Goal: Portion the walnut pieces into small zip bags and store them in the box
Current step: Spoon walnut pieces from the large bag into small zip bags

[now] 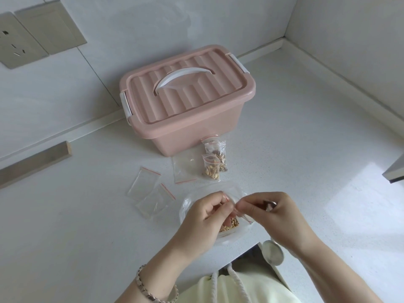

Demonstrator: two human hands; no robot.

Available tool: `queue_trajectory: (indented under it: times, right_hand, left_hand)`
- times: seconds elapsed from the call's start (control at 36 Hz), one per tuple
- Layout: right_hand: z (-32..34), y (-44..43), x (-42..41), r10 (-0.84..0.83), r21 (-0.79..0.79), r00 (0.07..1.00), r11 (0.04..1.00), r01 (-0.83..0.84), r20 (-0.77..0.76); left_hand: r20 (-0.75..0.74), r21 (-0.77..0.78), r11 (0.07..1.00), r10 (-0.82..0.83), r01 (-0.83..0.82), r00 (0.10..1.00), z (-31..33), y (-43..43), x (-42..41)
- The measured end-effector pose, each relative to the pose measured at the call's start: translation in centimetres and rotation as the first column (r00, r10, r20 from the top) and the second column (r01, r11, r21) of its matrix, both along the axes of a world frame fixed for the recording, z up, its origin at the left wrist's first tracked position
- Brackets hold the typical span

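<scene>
A pink box (pixel 192 125) with a white handle stands shut at the back of the counter. Two filled zip bags (pixel 213 166) lie in front of it. Three empty zip bags (pixel 145 181) lie to their left. Over a clear bowl (pixel 185 206) near the counter's edge, my left hand (pixel 205 215) and my right hand (pixel 277 212) pinch the top of a small zip bag (pixel 229 223) holding walnut pieces. A metal spoon (pixel 273 252) also runs through my right hand, its bowl hanging below the wrist.
A wooden strip (pixel 35 164) lies at the left along the wall. A wall socket (pixel 15 42) is at the upper left. The counter's front edge runs just under my hands, and a dark object (pixel 394 169) juts in at the right.
</scene>
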State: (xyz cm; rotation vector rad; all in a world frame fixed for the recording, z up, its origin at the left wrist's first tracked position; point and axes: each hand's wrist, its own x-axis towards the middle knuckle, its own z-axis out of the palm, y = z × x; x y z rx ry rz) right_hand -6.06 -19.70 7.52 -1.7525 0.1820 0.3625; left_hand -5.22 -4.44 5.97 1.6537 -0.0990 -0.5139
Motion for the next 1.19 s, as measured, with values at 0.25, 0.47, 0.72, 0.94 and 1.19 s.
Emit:
queue_trajectory:
  times: [0.25,0.47,0.72,0.94,1.19]
  right_hand:
    - [0.8,0.2,0.3,0.009,0.142,0.998,0.99,-0.018,0.061]
    - [0.6,-0.2,-0.3,0.017,-0.352,0.951,0.931,0.097,0.308]
    - [0.4,0.7,-0.8,-0.033,-0.422,0.975,0.898,0.125,0.22]
    - [2.0,1.2,-0.8,-0.024,-0.268,0.997,0.962,0.043,0.072]
    - [2.1,1.6,-1.2,0.046,-0.331,0.994,0.944,-0.012,0.097]
  left_hand:
    - [-0.082,-0.151,0.988,-0.037,0.024,0.996,0.5,1.0,0.6]
    - [-0.005,0.206,0.977,0.066,-0.063,0.998,0.8,1.7,0.0]
    - [0.29,0.44,0.885,0.022,-0.154,0.957,-0.2,1.6,-1.1]
    - [0.45,0.393,0.916,-0.116,-0.08,0.886,-1.7,1.1,-1.8]
    - [0.551,0.329,0.922,-0.011,-0.206,0.834,-1.9,1.1,-1.7]
